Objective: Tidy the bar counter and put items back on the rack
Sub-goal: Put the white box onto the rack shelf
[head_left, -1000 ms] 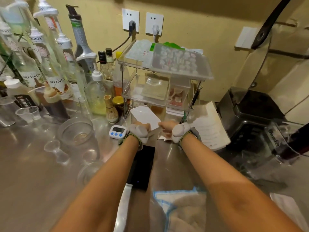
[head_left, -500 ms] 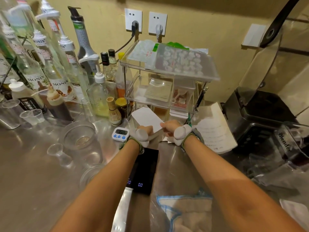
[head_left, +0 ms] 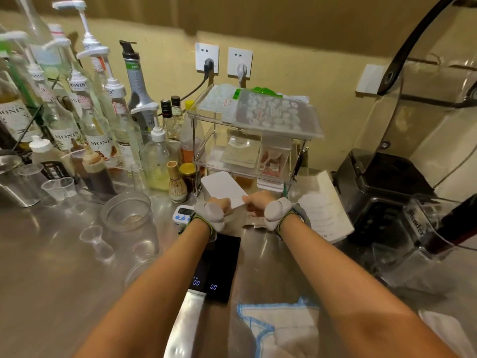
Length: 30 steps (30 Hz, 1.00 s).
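Both my hands hold a flat white box (head_left: 224, 187) just in front of the clear acrylic rack (head_left: 254, 130). My left hand (head_left: 216, 210) grips its near left edge and my right hand (head_left: 263, 205) grips its near right corner. The box is tilted, with its far end at the rack's bottom level. The rack's top shelf carries flat plastic packets, and its middle shelf holds a clear tray and a small box of red and white bits. The steel counter (head_left: 51, 267) lies below.
Syrup bottles (head_left: 100, 120) crowd the back left. Clear cups (head_left: 126, 213), a bamboo whisk (head_left: 176, 182), a white timer (head_left: 182, 213) and a black scale (head_left: 219, 264) sit near my arms. A paper sheet (head_left: 324, 202) and a blender (head_left: 397, 192) are at right. A cloth (head_left: 281, 329) lies near.
The view has shifted and the scale's display has lit up. My hands still hold the white box in the same place by the rack.
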{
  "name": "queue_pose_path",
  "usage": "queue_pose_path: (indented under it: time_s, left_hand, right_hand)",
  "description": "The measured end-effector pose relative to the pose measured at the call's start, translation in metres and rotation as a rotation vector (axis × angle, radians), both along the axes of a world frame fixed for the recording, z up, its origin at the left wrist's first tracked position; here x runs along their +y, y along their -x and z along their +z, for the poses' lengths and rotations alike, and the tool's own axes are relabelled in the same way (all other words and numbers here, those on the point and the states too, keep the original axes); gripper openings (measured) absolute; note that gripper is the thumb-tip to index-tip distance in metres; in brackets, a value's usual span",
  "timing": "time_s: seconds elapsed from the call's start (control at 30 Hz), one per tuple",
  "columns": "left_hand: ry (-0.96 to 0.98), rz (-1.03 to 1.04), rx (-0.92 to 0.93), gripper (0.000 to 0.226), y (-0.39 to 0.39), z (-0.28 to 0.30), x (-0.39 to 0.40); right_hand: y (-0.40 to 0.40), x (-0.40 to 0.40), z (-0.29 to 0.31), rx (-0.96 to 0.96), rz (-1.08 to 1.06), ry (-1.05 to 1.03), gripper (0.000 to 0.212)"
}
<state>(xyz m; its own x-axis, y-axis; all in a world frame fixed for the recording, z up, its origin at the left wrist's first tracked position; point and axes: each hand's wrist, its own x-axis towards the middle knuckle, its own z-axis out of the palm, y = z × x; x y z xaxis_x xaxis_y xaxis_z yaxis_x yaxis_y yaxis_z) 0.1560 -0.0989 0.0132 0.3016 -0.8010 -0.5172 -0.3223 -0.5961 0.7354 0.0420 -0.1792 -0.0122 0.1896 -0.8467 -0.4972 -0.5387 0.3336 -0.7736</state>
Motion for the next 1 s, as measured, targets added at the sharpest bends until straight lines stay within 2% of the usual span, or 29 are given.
queue_pose_path:
  time_s: [0.07, 0.2, 0.3, 0.5, 0.57, 0.67, 0.73, 0.83, 1.0]
  left_hand:
    - [0.026, -0.027, -0.026, 0.011, 0.001, 0.000, 0.000]
    - [0.043, -0.019, -0.036, 0.014, 0.010, 0.010, 0.007]
    - [0.075, -0.008, 0.019, 0.006, 0.015, 0.015, 0.012]
    - [0.100, -0.033, -0.115, 0.019, 0.012, 0.015, 0.016]
    - [0.098, -0.032, -0.100, 0.024, 0.011, 0.020, 0.019]
    - [0.166, 0.044, -0.044, 0.015, 0.010, 0.023, 0.018]
    - [0.207, 0.112, -0.007, 0.017, 0.009, 0.027, 0.019]
    - [0.255, 0.176, -0.040, 0.028, 0.006, 0.031, 0.023]
    - [0.335, 0.204, -0.075, 0.029, 0.000, 0.042, 0.019]
  right_hand:
    - [0.002, 0.003, 0.003, -0.020, -0.029, -0.039, 0.024]
    - [0.011, 0.015, 0.013, -0.076, -0.077, -0.089, 0.029]
    - [0.018, 0.023, 0.021, -0.086, -0.090, -0.093, 0.027]
    - [0.026, 0.037, 0.033, -0.139, -0.123, -0.063, 0.030]
    - [0.025, 0.041, 0.037, -0.132, -0.109, -0.034, 0.030]
    - [0.023, 0.042, 0.042, -0.154, -0.106, 0.013, 0.026]
    - [0.023, 0.044, 0.046, -0.197, -0.108, 0.025, 0.020]
    - [0.021, 0.050, 0.054, -0.239, -0.111, 0.052, 0.018]
    - [0.015, 0.054, 0.067, -0.313, -0.142, 0.129, 0.018]
